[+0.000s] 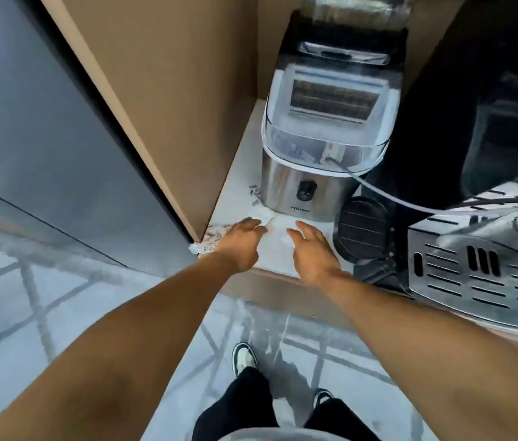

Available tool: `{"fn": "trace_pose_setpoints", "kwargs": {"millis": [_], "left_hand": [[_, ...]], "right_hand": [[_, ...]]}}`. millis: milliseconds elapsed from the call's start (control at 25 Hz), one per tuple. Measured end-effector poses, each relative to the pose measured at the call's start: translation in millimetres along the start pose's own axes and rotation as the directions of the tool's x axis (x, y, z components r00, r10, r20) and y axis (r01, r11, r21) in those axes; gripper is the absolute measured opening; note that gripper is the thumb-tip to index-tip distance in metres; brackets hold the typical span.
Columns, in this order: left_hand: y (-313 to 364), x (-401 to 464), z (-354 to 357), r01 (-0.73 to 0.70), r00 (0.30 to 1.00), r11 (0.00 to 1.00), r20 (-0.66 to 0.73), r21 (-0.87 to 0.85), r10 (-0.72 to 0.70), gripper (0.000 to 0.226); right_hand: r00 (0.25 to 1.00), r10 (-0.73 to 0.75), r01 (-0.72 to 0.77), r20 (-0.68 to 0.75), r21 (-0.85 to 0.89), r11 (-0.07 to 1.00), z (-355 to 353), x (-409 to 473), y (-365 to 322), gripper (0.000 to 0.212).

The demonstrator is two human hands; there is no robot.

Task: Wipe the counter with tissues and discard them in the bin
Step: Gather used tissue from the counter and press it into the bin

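A white tissue [278,237] lies flat on the pale counter [241,192] in front of the ice maker. My left hand [238,243] rests palm down at its left edge, fingers spread over a crumpled, brown-stained tissue [206,243] at the counter's left corner. My right hand [310,249] lies flat on the white tissue's right side, fingers apart. Dark crumbs or stains [254,194] mark the counter beside the ice maker. No bin is in view.
A steel ice maker [315,148] stands at the back of the counter. A black round part [362,230] and a steel slotted drip tray of a coffee machine [480,268] crowd the right. A wooden panel [168,106] walls the left. Tiled floor lies below.
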State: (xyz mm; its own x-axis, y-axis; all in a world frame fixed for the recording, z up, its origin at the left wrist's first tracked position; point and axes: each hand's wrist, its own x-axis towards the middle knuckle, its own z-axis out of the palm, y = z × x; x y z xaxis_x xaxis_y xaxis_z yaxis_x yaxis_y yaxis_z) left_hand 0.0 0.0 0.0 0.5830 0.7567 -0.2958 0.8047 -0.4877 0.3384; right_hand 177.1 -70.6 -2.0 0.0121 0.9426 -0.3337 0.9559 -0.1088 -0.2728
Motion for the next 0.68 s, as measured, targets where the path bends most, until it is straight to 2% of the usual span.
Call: {"fn": "trace_pose_setpoints", "kwargs": {"millis": [120,240,360,480,680], "left_hand": [[-10.6,25.3,-2.4,-0.075,0.997,0.997,-0.014,0.012,0.075,0.071],[-20.9,42.0,4.1,-0.144,0.989,0.988,-0.027,0.057,0.146,0.074],[-35.0,50.6,9.3,-0.157,0.987,0.987,0.043,0.041,0.155,0.072],[-43.0,55.5,11.1,-0.175,0.983,0.984,0.064,0.012,0.174,0.071],[-46.9,64.7,11.7,-0.242,0.97,0.968,0.029,0.06,0.241,0.059]], "right_hand": [[0.992,0.09,-0.088,-0.083,0.031,0.996,2.6,19.7,0.7,0.069],[0.98,0.161,-0.156,-0.119,0.052,0.986,10.3,32.4,1.6,0.062],[0.966,0.234,-0.22,-0.112,0.129,0.967,15.4,36.6,2.0,0.054],[0.959,0.255,-0.232,-0.122,0.176,0.957,21.4,35.4,0.8,0.05],[0.944,0.284,-0.248,-0.166,0.21,0.946,22.4,37.1,-0.8,0.05]]}}
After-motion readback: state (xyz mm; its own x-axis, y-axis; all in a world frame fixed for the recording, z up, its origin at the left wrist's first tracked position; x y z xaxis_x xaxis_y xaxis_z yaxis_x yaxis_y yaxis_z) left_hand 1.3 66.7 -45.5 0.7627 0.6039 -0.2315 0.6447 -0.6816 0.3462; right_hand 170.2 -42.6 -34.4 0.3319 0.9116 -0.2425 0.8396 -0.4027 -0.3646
